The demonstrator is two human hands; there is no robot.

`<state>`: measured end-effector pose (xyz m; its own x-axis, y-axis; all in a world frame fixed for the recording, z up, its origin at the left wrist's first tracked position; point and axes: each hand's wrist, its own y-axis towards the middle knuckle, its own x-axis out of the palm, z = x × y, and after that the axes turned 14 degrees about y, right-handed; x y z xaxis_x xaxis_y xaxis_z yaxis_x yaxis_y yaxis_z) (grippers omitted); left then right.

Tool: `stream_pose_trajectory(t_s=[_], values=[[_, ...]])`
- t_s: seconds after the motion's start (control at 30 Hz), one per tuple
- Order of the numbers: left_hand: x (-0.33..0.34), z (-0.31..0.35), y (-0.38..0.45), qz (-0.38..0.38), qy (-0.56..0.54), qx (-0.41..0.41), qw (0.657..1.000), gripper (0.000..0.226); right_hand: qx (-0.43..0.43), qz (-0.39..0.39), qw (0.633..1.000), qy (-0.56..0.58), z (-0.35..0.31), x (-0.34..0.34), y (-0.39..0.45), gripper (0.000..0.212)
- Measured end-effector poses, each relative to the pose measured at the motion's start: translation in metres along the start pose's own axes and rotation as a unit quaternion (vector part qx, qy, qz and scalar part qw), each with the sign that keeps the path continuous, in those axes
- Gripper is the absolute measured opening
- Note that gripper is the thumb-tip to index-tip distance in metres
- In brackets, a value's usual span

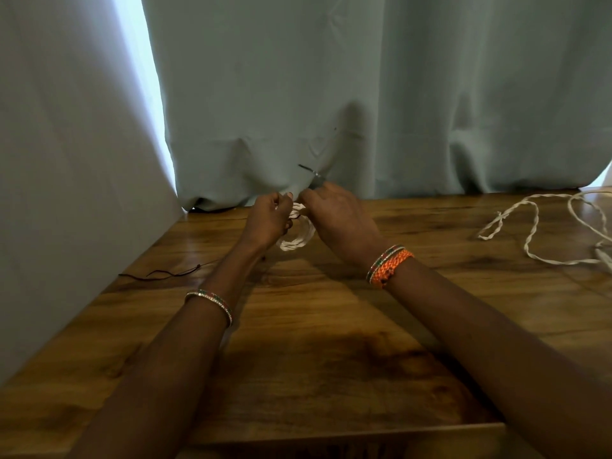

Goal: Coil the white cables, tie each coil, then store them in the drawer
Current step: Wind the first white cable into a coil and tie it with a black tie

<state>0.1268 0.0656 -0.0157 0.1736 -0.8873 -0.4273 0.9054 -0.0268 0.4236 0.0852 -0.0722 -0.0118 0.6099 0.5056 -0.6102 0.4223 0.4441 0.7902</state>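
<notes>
Two hands tie a coiled white cable above a wooden table.

The left hand (270, 215) and right hand (341, 217) pinch a dark tie (303, 170) around the coil (299, 238); loose white cables (533, 231) lie far right.

Coil (295, 238) partly hiding behind both hands, loose cable (543, 226) running off the surface's right edge, dark tie blurring.

The place looked like a room in a home. A wood-grain table (331, 326) stood pushed up against long pale blue-green curtains (364, 94) that hung down to its far edge. Daylight showed through a gap between the curtain panels on the far left, which pointed to a window behind them. The table's surface was glossy, with dark knots.
</notes>
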Motion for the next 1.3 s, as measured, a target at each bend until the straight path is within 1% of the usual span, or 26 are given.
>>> stream_pose_trajectory(t_s=[0.07,0.13,0.17,0.23,0.3,0.37,0.43,0.47,0.5,0.53,0.6,0.63,0.67,0.73,0.77,0.83,0.87,0.9,0.93,1.03,1.1,1.13,1.2,1.3], values=[[-0.003,-0.004,-0.003,0.015,0.048,0.031,0.998,0.032,0.014,-0.055,0.998,-0.014,0.006,-0.005,0.007,0.016],[-0.006,-0.006,-0.006,0.021,0.074,0.053,0.996,0.032,-0.017,-0.099,0.995,-0.022,0.014,-0.017,0.013,0.016],[-0.007,-0.005,-0.007,0.016,0.086,0.062,0.994,0.031,-0.03,-0.108,0.994,-0.017,0.017,-0.027,0.017,0.015],[-0.008,-0.001,-0.012,-0.009,0.104,0.078,0.991,0.029,-0.043,-0.096,0.994,-0.006,0.024,-0.049,0.024,0.012],[-0.006,0.008,-0.018,-0.037,0.095,0.089,0.991,0.028,-0.029,-0.065,0.997,0.028,0.032,-0.065,0.034,0.009],[-0.002,0.021,-0.024,-0.057,0.081,0.112,0.989,0.027,0.007,-0.028,0.995,0.097,0.039,-0.07,0.044,0.005],[0.003,0.033,-0.028,-0.049,0.063,0.159,0.984,0.028,0.046,0.009,0.984,0.172,0.042,-0.066,0.049,0.007],[0.004,0.039,-0.03,-0.039,0.044,0.184,0.981,0.029,0.075,0.027,0.973,0.217,0.042,-0.063,0.049,0.006],[0.005,0.042,-0.031,-0.031,0.02,0.199,0.979,0.03,0.112,0.047,0.956,0.269,0.043,-0.058,0.046,0.005],[0.005,0.045,-0.031,-0.028,-0.011,0.202,0.979,0.03,0.151,0.07,0.93,0.327,0.043,-0.053,0.042,0.004],[0.005,0.049,-0.031,-0.032,-0.059,0.196,0.978,0.03,0.222,0.115,0.864,0.438,0.041,-0.037,0.03,0.004],[0.005,0.048,-0.031,-0.033,-0.069,0.193,0.978,0.029,0.25,0.122,0.833,0.479,0.039,-0.029,0.025,0.005],[0.005,0.049,-0.031,-0.029,-0.07,0.193,0.978,0.029,0.275,0.113,0.808,0.508,0.036,-0.022,0.02,0.007],[0.003,0.051,-0.031,-0.002,-0.048,0.201,0.978,0.029,0.324,0.072,0.761,0.558,0.033,-0.009,0.013,0.008],[0.002,0.052,-0.03,0.022,-0.033,0.202,0.979,0.031,0.346,0.052,0.729,0.589,0.033,-0.006,0.01,0.009],[-0.003,0.053,-0.028,0.078,0.005,0.199,0.977,0.033,0.365,0.014,0.667,0.649,0.033,0.0,0.007,0.015],[-0.006,0.053,-0.027,0.1,0.021,0.195,0.975,0.032,0.365,0.001,0.65,0.667,0.033,0.003,0.007,0.016],[-0.008,0.052,-0.025,0.116,0.034,0.187,0.975,0.03,0.365,-0.005,0.644,0.672,0.031,0.005,0.006,0.017],[-0.01,0.049,-0.023,0.126,0.045,0.177,0.975,0.029,0.364,-0.01,0.649,0.668,0.03,0.007,0.005,0.018],[-0.015,0.035,-0.012,0.151,0.073,0.131,0.977,0.032,0.346,-0.018,0.687,0.638,0.022,0.012,0.005,0.023],[-0.017,0.029,-0.006,0.153,0.069,0.102,0.98,0.035,0.335,-0.018,0.703,0.628,0.018,0.014,0.005,0.034],[-0.018,0.027,-0.005,0.151,0.067,0.093,0.982,0.035,0.33,-0.021,0.711,0.621,0.017,0.014,0.005,0.036],[-0.017,0.024,-0.004,0.139,0.073,0.083,0.984,0.037,0.322,-0.024,0.725,0.608,0.016,0.013,0.004,0.029],[-0.016,0.024,-0.004,0.123,0.08,0.07,0.987,0.038,0.327,-0.02,0.73,0.6,0.014,0.01,0.004,0.02]])
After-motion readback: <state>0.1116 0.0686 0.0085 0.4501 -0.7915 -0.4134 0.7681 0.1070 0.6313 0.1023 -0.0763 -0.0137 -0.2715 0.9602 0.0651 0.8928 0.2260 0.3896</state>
